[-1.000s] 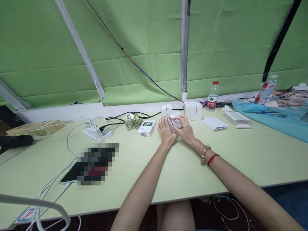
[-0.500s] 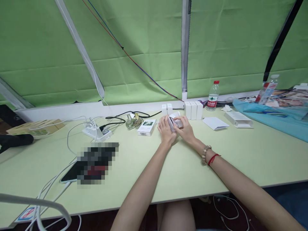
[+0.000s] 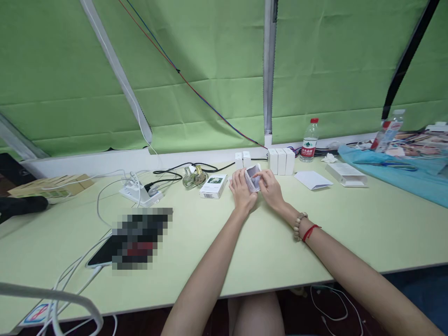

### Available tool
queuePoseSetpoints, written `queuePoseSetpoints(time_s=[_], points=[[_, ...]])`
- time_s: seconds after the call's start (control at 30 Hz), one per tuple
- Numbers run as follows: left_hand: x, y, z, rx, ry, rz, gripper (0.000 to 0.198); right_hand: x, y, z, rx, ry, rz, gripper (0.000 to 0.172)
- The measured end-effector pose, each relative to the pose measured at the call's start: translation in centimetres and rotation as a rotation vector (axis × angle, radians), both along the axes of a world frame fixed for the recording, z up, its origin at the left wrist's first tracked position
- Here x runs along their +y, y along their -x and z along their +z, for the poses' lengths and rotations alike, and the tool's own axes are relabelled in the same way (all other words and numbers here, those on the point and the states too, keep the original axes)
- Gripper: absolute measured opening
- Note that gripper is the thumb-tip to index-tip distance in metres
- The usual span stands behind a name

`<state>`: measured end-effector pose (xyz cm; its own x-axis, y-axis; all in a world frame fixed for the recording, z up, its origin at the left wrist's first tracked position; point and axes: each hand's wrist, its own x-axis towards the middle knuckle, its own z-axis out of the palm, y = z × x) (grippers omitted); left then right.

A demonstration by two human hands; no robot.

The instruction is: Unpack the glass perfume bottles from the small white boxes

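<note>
Both of my hands meet over the far middle of the pale green table (image 3: 245, 242), around a small white carton (image 3: 252, 178) with its open end turned towards me. My left hand (image 3: 241, 190) grips the carton's left side. My right hand (image 3: 271, 187), with a bead bracelet and a red cord at the wrist, pinches the carton's top flap. Just left of them lies a flat white box with a green picture (image 3: 213, 185), and beyond it stand two small glass perfume bottles (image 3: 194, 177).
A row of upright white boxes (image 3: 280, 161) and two smaller ones (image 3: 242, 159) stand at the back. A water bottle (image 3: 309, 140), folded white card (image 3: 312, 179), long white box (image 3: 346, 173) and blue sheet (image 3: 402, 175) lie right. A power strip (image 3: 140, 192), cables and a phone (image 3: 105, 252) lie left.
The carton has turned so its open end faces me, and my right fingers have shifted onto its top flap. Both arms stay in place.
</note>
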<state>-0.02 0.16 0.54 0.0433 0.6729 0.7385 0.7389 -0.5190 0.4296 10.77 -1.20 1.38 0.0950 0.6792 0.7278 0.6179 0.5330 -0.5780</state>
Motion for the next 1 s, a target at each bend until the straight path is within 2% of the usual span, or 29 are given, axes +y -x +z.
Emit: queuePoseSetpoints(time_s=[0.13,0.23,0.33,0.47,0.73,0.87,1.0], points=[[0.4,0.2,-0.1,-0.069,-0.008,-0.009,0.064,-0.4,0.1,0.2,-0.039,0.056,-0.024,0.029],[1.0,0.5,-0.2,-0.155,-0.041,-0.064,0.062,-0.5,0.2,0.3,-0.071,0.090,-0.029,0.039],[1.6,0.8,-0.2,-0.167,-0.072,-0.128,0.061,-0.3,0.0,0.3,-0.087,0.110,0.001,0.043],[1.4,0.8,-0.1,-0.088,-0.052,-0.131,0.065,0.3,-0.9,0.5,-0.145,0.143,-0.010,0.043],[0.4,0.5,0.0,0.150,-0.019,-0.126,0.075,0.2,-2.0,0.3,-0.247,0.221,-0.072,0.030],[0.2,0.3,-0.2,0.213,-0.049,-0.061,0.074,0.2,-1.7,-0.4,-0.285,0.214,-0.116,0.035],[0.0,0.2,-0.1,0.177,-0.069,0.013,0.072,0.5,-1.3,-0.8,-0.221,0.179,-0.082,0.032]])
